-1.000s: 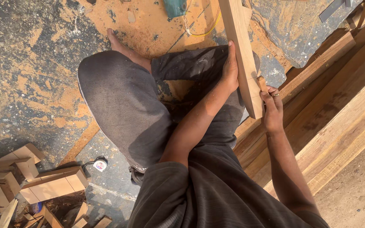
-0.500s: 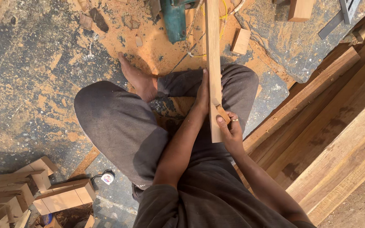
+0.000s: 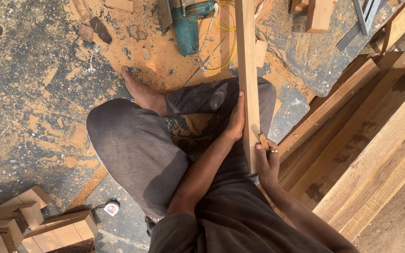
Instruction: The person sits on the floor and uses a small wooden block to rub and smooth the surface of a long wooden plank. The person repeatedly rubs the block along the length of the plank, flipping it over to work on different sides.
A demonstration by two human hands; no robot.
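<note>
While the long wooden batten [image 3: 248, 84] runs from the lap up past the top centre of the frame, the left hand [image 3: 236, 122] lies flat and unclenched against its left edge, and the right hand [image 3: 267, 161] pinches a small pencil-like stub [image 3: 263, 140] at its near end. Marking cleanly likely needs that left palm pressing firm. A teal power tool [image 3: 187, 23] lies in sawdust at upper centre; stacked planks [image 3: 376, 140] fill the right.
</note>
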